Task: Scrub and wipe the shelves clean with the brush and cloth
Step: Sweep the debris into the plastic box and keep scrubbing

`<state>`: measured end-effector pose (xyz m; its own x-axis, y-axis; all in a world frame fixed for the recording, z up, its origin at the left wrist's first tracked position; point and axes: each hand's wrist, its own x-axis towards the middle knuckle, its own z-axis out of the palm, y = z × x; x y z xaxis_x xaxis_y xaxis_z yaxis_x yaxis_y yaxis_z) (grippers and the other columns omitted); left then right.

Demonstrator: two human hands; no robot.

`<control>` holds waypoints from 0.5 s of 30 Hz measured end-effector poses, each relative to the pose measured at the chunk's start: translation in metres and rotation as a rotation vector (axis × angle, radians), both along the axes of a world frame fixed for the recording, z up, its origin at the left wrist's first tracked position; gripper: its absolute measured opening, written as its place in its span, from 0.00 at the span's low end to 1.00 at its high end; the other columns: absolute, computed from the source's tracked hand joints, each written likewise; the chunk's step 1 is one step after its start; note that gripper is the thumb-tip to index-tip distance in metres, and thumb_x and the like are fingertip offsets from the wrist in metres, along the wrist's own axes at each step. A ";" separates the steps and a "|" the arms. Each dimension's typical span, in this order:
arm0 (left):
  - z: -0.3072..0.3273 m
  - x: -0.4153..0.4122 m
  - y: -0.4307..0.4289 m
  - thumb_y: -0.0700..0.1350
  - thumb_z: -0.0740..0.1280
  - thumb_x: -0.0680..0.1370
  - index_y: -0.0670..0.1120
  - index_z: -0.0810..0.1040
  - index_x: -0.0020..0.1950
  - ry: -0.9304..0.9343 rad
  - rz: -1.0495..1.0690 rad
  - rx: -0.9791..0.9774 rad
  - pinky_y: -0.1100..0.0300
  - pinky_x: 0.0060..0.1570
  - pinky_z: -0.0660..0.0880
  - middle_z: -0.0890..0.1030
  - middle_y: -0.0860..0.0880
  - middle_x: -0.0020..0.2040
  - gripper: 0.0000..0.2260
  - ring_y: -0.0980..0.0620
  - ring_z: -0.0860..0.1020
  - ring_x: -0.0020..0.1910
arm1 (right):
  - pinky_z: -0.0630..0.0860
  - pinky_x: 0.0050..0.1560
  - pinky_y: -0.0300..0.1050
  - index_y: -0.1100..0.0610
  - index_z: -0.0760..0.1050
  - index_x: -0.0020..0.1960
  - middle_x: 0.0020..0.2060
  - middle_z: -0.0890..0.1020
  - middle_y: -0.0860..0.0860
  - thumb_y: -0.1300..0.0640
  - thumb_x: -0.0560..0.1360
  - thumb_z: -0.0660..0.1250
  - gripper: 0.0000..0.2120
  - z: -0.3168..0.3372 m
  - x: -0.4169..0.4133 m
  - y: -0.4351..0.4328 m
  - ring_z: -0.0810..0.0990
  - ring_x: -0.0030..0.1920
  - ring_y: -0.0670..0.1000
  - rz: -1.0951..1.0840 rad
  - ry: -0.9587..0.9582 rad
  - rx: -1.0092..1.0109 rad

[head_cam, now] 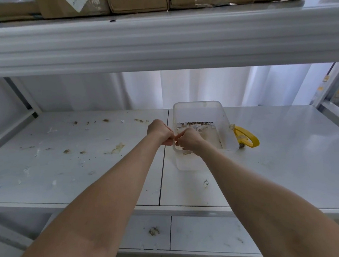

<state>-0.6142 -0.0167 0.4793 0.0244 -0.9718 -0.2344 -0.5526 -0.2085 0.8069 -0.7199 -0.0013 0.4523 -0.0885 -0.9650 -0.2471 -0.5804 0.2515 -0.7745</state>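
Collecting loose dirt looks like the step in hand. A clear container [198, 110] stands mid-shelf with paper scraps and brown crumbs in its bottom, while the shelf [284, 157] out toward nine o'clock is littered with crumbs and white flecks [114, 148]. The three o'clock half looks nearly clean.

The brush [247, 139], with its yellow handle, lies on the shelf touching the container's three o'clock side, and no hand is on it. No cloth is in view.

Both forearms reach forward and converge. The left hand [160, 132] and the right hand [188, 139] meet knuckle to knuckle at the container's eight o'clock rim. The right hand sits over the opening with its fingers curled down across the rim, apparently clamped on it. The left hand is curled too, just outside the wall, but it cannot be told whether it pinches the rim or only rests against it.

The next move probably calls for freeing one hand to reach past the container for the brush. The nine o'clock dirt would then be drawn toward the container, which needs steadying because it looks light.
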 end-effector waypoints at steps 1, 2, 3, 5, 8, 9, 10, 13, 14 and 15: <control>0.001 0.000 0.000 0.33 0.72 0.71 0.34 0.81 0.47 0.007 -0.001 0.018 0.50 0.47 0.81 0.83 0.38 0.45 0.06 0.42 0.84 0.42 | 0.77 0.58 0.55 0.67 0.79 0.57 0.52 0.82 0.62 0.68 0.76 0.62 0.12 -0.001 0.000 0.001 0.81 0.53 0.59 0.005 0.019 -0.009; 0.000 0.000 0.001 0.33 0.72 0.72 0.33 0.80 0.47 0.015 -0.005 0.037 0.50 0.48 0.81 0.83 0.38 0.45 0.06 0.42 0.84 0.42 | 0.78 0.57 0.55 0.67 0.80 0.57 0.52 0.82 0.62 0.67 0.76 0.61 0.13 -0.001 0.001 0.002 0.81 0.53 0.60 0.005 0.031 -0.015; 0.000 0.001 0.001 0.33 0.71 0.73 0.33 0.80 0.48 0.023 -0.013 0.058 0.49 0.48 0.81 0.83 0.37 0.46 0.06 0.41 0.83 0.43 | 0.78 0.56 0.54 0.67 0.80 0.56 0.51 0.83 0.61 0.66 0.77 0.61 0.12 -0.001 0.002 0.003 0.81 0.53 0.59 0.009 0.056 -0.019; -0.002 0.001 0.004 0.35 0.69 0.75 0.32 0.80 0.50 0.027 -0.040 0.105 0.49 0.50 0.80 0.82 0.36 0.47 0.07 0.41 0.83 0.43 | 0.78 0.50 0.51 0.68 0.80 0.50 0.47 0.83 0.60 0.63 0.78 0.60 0.11 -0.001 0.002 0.004 0.82 0.51 0.59 0.031 0.111 -0.008; -0.002 0.003 0.003 0.37 0.66 0.77 0.32 0.79 0.51 0.020 -0.058 0.107 0.49 0.50 0.80 0.82 0.36 0.47 0.08 0.42 0.82 0.41 | 0.74 0.37 0.45 0.65 0.78 0.43 0.38 0.79 0.56 0.65 0.78 0.58 0.10 0.003 0.003 0.003 0.79 0.44 0.56 0.008 0.174 -0.019; -0.002 0.004 0.001 0.37 0.65 0.78 0.32 0.78 0.51 0.024 -0.046 0.089 0.50 0.49 0.80 0.82 0.36 0.47 0.08 0.42 0.82 0.43 | 0.75 0.39 0.45 0.64 0.80 0.47 0.41 0.80 0.57 0.66 0.78 0.58 0.11 0.003 0.002 0.002 0.80 0.44 0.56 -0.001 0.172 -0.037; -0.001 0.004 0.000 0.37 0.64 0.78 0.32 0.78 0.53 0.028 -0.035 0.076 0.50 0.49 0.81 0.82 0.36 0.48 0.09 0.42 0.83 0.44 | 0.77 0.44 0.46 0.62 0.81 0.52 0.45 0.81 0.56 0.67 0.78 0.58 0.13 0.002 0.002 0.001 0.81 0.47 0.56 -0.004 0.157 -0.054; 0.000 0.003 0.001 0.35 0.65 0.76 0.31 0.79 0.52 0.017 -0.068 0.093 0.50 0.49 0.81 0.82 0.36 0.47 0.09 0.42 0.82 0.42 | 0.79 0.46 0.46 0.60 0.81 0.58 0.51 0.82 0.55 0.66 0.78 0.58 0.15 0.000 0.003 0.004 0.82 0.49 0.55 0.050 0.177 -0.022; -0.001 0.003 0.002 0.35 0.65 0.76 0.31 0.79 0.52 0.008 -0.086 0.116 0.50 0.48 0.81 0.82 0.36 0.47 0.08 0.43 0.81 0.40 | 0.78 0.42 0.44 0.61 0.80 0.58 0.50 0.82 0.55 0.66 0.78 0.58 0.15 0.000 0.004 0.005 0.81 0.47 0.54 0.072 0.214 0.006; -0.003 0.003 0.004 0.35 0.65 0.76 0.32 0.79 0.50 0.000 -0.101 0.145 0.51 0.46 0.81 0.82 0.36 0.46 0.08 0.44 0.81 0.37 | 0.75 0.39 0.42 0.62 0.80 0.57 0.49 0.81 0.55 0.64 0.78 0.58 0.14 -0.001 0.004 0.005 0.79 0.44 0.53 0.076 0.242 0.007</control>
